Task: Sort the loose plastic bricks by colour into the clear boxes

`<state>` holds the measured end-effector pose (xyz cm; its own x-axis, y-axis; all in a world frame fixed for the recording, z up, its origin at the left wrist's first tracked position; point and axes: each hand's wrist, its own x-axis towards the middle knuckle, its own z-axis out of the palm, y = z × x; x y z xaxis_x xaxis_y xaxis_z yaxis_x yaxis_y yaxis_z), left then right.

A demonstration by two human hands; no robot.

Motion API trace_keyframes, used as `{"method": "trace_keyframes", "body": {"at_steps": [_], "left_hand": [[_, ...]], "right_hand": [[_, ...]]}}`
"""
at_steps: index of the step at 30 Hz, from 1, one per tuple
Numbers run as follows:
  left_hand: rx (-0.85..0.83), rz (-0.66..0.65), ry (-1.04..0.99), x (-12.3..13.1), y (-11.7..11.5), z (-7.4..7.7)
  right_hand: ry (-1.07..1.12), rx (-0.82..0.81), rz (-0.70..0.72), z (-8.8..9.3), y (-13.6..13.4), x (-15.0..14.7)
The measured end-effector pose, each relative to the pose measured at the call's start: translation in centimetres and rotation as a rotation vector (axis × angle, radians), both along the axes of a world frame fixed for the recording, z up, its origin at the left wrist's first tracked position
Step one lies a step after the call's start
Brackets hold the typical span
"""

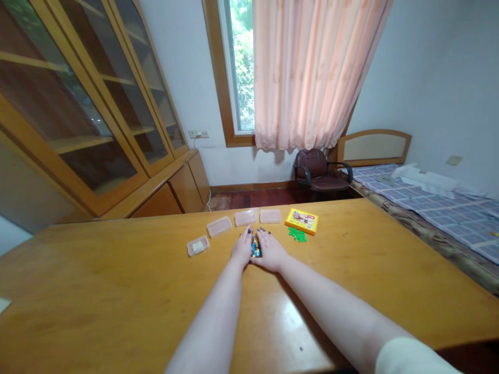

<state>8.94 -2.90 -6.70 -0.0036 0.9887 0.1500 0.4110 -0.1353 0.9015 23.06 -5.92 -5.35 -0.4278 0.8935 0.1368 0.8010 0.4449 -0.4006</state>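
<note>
Left hand (242,249) at nine o'clock and right hand (271,252) at three, half-open, cup multicoloured pieces (255,248); seemingly gathering, next wanting gentle inward pressure.

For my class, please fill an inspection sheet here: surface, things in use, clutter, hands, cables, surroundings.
Surface: glossy wooden table.
Things in use: small multicoloured pieces; green pieces beside a yellow box; four translucent containers, leftmost holding something white.
Clutter: white item, partly out of frame at left.
Hands: left hand and right hand flank the multicoloured pieces, fingers extended.
Cables: white cable near the wall, off the table.
Surroundings: cabinet, window, curtain, chair, bed.
</note>
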Motion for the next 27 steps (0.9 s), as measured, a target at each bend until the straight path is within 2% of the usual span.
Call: {"method": "trace_keyframes", "body": {"at_steps": [4, 8, 10, 13, 15, 17, 20, 23, 25, 27], "left_hand": [[-0.046, -0.04, -0.357, -1.3, 0.9, 0.2], [-0.045, 0.004, -0.445, -2.4, 1.1, 0.3], [-0.006, 0.014, -0.331, -2.3, 1.0, 0.1], [0.058, -0.065, 0.031, -1.3, 0.5, 0.1], [0.087, -0.151, 0.29, -0.5, 0.1, 0.3], [0.062, -0.179, 0.46, 0.1, -0.3, 0.6], [0.045, -0.242, 0.565, 0.3, -0.8, 1.0], [0.065, -0.316, 0.562, 0.1, -0.9, 1.0], [0.062, -0.309, 0.497, -0.1, -0.7, 1.0], [0.038, -0.232, 0.367, -0.2, -0.3, 0.9]], "right_hand": [[0.181, -0.051, 0.06, 0.3, 1.5, 0.1], [0.577, -0.294, -0.008, 1.1, 2.7, 1.8], [0.723, -0.395, -0.008, 1.5, 3.2, 2.6], [0.827, -0.485, -0.019, 1.4, 3.4, 3.3], [0.913, -0.462, -0.057, 0.8, 3.2, 3.4], [0.953, -0.391, -0.112, 0.1, 2.9, 3.4], [0.797, -0.237, -0.143, 0.1, 2.5, 3.7], [0.485, -0.02, -0.041, 1.5, 2.1, 4.5], [0.28, 0.052, 0.018, 2.8, 1.7, 5.1], [0.088, 0.081, 0.073, 3.7, 1.2, 5.5]]}}
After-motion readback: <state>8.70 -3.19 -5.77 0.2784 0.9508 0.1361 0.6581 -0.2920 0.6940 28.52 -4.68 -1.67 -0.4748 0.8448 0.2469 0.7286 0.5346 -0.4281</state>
